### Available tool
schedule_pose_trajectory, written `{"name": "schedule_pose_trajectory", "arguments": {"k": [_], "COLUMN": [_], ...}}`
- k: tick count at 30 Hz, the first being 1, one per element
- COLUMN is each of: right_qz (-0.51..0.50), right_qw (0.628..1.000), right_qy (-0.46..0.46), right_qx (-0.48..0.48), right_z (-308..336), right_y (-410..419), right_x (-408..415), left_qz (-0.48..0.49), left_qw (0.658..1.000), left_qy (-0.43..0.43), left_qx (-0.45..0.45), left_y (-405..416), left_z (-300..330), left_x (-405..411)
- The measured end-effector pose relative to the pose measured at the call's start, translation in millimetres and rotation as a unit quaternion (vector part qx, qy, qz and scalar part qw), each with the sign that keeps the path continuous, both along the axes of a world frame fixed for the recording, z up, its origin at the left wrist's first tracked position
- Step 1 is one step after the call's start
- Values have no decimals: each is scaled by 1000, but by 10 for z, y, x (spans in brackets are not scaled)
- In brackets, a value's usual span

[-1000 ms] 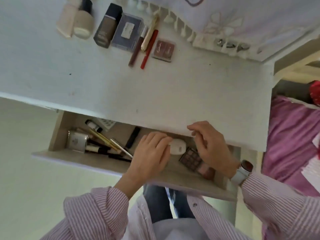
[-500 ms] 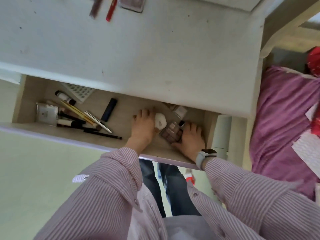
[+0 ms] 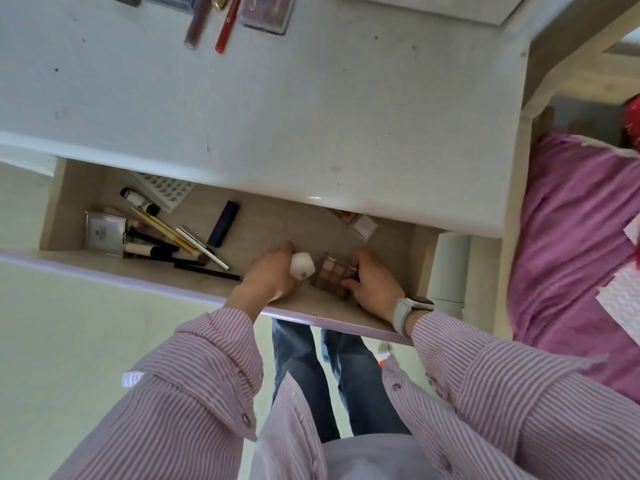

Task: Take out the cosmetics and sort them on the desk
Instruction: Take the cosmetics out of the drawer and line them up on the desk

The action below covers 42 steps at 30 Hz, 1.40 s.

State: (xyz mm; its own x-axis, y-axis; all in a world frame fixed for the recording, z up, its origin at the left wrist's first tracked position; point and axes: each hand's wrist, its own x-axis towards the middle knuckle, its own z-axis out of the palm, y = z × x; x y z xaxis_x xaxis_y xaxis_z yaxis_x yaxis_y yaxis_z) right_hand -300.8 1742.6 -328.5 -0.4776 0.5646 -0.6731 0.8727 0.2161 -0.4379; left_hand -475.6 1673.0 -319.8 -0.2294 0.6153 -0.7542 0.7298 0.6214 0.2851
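The desk drawer (image 3: 72, 199) stands pulled open below the white desk top (image 3: 277, 116). Inside it, my left hand (image 3: 268, 278) grips a small white rounded item (image 3: 302, 266). Beside it my right hand (image 3: 372, 284) holds an eyeshadow palette (image 3: 332, 277) with brown and pink pans, fingers curled round its right edge. Several brushes and pencils (image 3: 173, 237), a silver compact (image 3: 105, 231), a dark tube (image 3: 223, 228) and a small pale box (image 3: 363, 226) lie in the drawer. On the desk's far edge lie a red pencil (image 3: 227, 27), a brown tube (image 3: 197, 24) and a reddish compact (image 3: 266, 10).
A flat white lash tray (image 3: 162, 188) sits at the drawer's back left. A bed with a purple cover (image 3: 571, 237) is close on the right. Pale floor (image 3: 86, 341) lies to the left, my legs under the drawer.
Both hands went from the desk edge down into the drawer. My left hand closed on the white item and my right hand on the palette. The view tilted down.
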Motion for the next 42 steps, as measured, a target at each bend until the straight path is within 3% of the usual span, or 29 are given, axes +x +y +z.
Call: {"name": "schedule_pose_trajectory", "arguments": {"k": [8, 16, 19, 22, 26, 29, 36, 42], "right_qz": [84, -35, -72, -114, 80, 143, 165, 241], "right_qw": [994, 987, 985, 987, 987, 965, 934, 915], "right_qy": [20, 136, 141, 85, -121, -208, -278, -282], "right_qx": [-61, -79, -74, -72, -70, -71, -155, -160], "right_z": [89, 297, 326, 351, 370, 409, 425, 368], "right_y": [101, 248, 261, 334, 414, 454, 454, 480], "right_x": [18, 307, 286, 208, 135, 7, -180, -177], "left_qz": [41, 83, 97, 103, 106, 109, 112, 110], "left_qw": [999, 996, 994, 994, 993, 993, 992, 992], "left_qy": [-17, -35, -43, -44, -45, -47, -53, -54], "left_qx": [-5, 0, -3, -3, -1, 2, 7, 16], "left_y": [-31, -18, -21, -24, -26, -27, -34, -41], "left_z": [95, 122, 127, 131, 132, 135, 155, 150], "left_x": [-71, -68, -65, -68, -73, -72, -67, -73]}}
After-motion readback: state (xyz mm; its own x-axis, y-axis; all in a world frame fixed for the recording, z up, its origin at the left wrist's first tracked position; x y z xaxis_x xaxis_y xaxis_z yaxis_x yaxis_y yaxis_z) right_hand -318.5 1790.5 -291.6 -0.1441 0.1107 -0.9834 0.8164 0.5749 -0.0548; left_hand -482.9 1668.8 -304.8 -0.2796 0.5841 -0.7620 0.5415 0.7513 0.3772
